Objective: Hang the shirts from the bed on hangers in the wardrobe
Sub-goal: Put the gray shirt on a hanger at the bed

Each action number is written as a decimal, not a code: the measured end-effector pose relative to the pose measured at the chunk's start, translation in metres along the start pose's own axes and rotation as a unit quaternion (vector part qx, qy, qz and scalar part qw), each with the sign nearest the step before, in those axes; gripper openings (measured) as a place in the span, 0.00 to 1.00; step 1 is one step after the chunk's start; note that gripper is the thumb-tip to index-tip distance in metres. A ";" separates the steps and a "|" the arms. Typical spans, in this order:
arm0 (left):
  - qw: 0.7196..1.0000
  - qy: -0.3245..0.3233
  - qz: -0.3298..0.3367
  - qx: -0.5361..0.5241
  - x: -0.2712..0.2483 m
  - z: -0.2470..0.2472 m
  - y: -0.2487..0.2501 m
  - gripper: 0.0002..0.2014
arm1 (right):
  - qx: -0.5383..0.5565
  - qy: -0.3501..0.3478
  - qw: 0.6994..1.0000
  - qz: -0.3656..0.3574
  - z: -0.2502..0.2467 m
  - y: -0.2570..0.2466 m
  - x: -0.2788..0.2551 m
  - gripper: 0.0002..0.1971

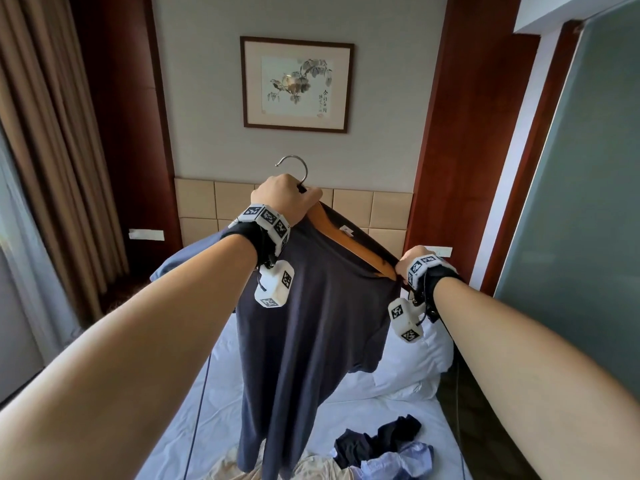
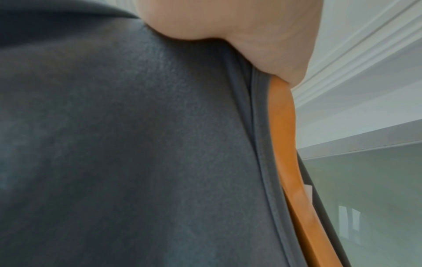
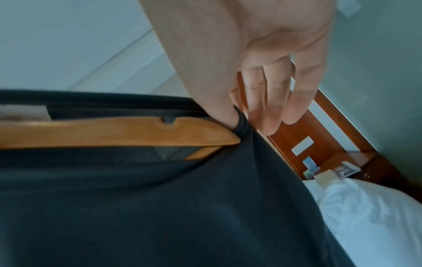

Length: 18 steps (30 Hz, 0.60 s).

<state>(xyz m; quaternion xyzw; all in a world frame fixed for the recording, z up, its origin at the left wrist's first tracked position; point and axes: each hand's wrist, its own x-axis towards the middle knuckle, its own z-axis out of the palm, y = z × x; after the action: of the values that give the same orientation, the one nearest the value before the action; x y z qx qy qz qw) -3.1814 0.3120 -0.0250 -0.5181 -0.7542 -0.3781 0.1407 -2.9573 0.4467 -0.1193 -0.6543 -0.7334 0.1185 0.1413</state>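
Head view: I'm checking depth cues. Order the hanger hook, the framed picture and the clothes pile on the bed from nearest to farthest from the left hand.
1. Hanger hook: just above the left hand.
2. Framed picture: higher, on the wall behind.
3. Clothes pile: far below, on the bed at lower right.

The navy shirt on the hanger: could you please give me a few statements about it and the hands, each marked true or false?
1. The left hand grips the wooden hanger just below its metal hook. True.
2. The right hand hangs idle beside the bed. False: it pinches the navy shirt at the hanger's end.
3. The hanger already hangs in a wardrobe. False: it is held above the bed.
4. Other clothes lie on the bed. True.
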 end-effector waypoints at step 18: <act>1.000 -0.013 -0.011 -0.019 -0.005 0.016 -0.002 0.21 | 0.129 -0.031 0.991 -0.023 -0.016 -0.005 0.005 0.13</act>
<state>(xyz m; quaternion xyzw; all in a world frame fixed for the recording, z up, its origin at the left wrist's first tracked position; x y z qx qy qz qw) -3.1783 0.3198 -0.0402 -0.5175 -0.7540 -0.3873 0.1172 -2.9562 0.4506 -0.1024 -0.6100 -0.7307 0.2287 0.2043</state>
